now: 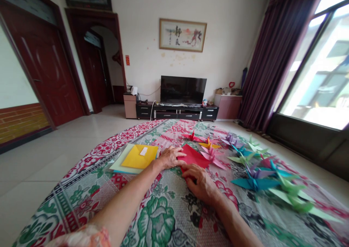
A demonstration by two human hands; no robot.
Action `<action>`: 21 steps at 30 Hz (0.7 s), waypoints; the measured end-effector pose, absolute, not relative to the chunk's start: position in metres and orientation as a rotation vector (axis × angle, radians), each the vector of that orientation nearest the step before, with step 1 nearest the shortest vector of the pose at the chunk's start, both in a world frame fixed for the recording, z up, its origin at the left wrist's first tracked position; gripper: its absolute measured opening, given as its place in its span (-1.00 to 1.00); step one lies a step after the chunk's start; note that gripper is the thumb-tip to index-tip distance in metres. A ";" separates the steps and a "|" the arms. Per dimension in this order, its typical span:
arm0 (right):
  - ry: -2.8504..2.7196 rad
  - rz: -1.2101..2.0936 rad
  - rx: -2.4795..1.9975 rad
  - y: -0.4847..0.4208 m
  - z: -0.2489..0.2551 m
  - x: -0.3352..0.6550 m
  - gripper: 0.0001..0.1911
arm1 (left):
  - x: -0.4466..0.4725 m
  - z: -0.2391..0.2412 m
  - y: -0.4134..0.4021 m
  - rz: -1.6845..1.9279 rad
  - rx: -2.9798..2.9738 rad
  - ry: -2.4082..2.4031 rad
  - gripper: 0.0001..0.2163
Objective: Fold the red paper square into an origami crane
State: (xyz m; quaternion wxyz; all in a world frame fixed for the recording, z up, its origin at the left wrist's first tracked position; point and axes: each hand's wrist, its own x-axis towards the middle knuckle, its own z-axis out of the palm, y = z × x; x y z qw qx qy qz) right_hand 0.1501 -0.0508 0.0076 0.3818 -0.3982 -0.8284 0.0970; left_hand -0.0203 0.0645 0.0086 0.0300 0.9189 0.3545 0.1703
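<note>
A square red sheet of paper [194, 155] lies turned cornerwise on the patterned tablecloth [158, 214]. At its left corner my left hand [170, 158] holds the sheet, fingers over the edge and thumb close below. My right hand [201, 183] is curled at the near corner, its fingertips closed on the paper's edge; part of that corner is hidden under the fingers. Just right of the sheet sits a pink paper crane [212, 155], with a yellow crane [209, 144] and a red crane [193, 136] behind it.
Left of my hands lies a stack of coloured paper, yellow sheet [136, 160] on top with a small white slip [143, 151]. Several folded cranes, among them a blue one [255, 183] and a green one [297, 199], spread over the table's right side. A television [183, 89] stands beyond.
</note>
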 end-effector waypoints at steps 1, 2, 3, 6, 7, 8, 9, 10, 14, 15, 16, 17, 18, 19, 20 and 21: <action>-2.113 0.254 -1.009 -0.051 0.008 0.150 -0.74 | -0.021 0.008 0.066 0.524 2.822 1.103 -0.61; -2.113 0.261 -1.001 -0.050 0.008 0.150 -0.74 | -0.021 0.008 0.067 0.521 2.812 1.109 -0.62; -2.113 0.267 -0.995 -0.050 0.008 0.150 -0.73 | -0.021 0.008 0.069 0.514 2.803 1.115 -0.63; -2.121 0.281 -0.993 -0.049 0.008 0.151 -0.73 | -0.021 0.008 0.074 0.497 2.775 1.157 -0.65; -2.121 0.279 -0.998 -0.049 0.008 0.151 -0.73 | -0.021 0.009 0.075 0.499 2.771 1.172 -0.65; -2.122 0.275 -1.004 -0.049 0.007 0.152 -0.73 | -0.021 0.009 0.077 0.504 2.770 1.184 -0.64; -2.122 0.269 -1.008 -0.050 0.007 0.152 -0.73 | -0.021 0.010 0.078 0.510 2.773 1.192 -0.63; -2.121 0.264 -1.011 -0.050 0.007 0.152 -0.73 | -0.021 0.011 0.080 0.519 2.778 1.199 -0.61; -2.124 0.253 -1.014 -0.050 0.007 0.152 -0.72 | -0.019 0.012 0.087 0.558 2.809 1.242 -0.54; -2.125 0.251 -1.016 -0.050 0.007 0.152 -0.72 | -0.018 0.012 0.088 0.575 2.812 1.265 -0.53; -2.128 0.251 -1.019 -0.050 0.007 0.151 -0.72 | -0.017 0.011 0.090 0.596 2.810 1.293 -0.53; -2.131 0.250 -1.020 -0.050 0.007 0.152 -0.72 | -0.016 0.011 0.092 0.621 2.801 1.328 -0.54; -2.134 0.250 -1.020 -0.050 0.008 0.152 -0.72 | -0.014 0.010 0.094 0.647 2.784 1.367 -0.55; -2.135 0.248 -1.020 -0.050 0.008 0.152 -0.71 | -0.013 0.009 0.095 0.670 2.765 1.404 -0.56; -2.134 0.246 -1.019 -0.050 0.008 0.152 -0.71 | -0.011 0.008 0.096 0.688 2.744 1.441 -0.56; -2.131 0.244 -1.020 -0.049 0.007 0.152 -0.72 | -0.010 0.007 0.096 0.698 2.722 1.479 -0.57</action>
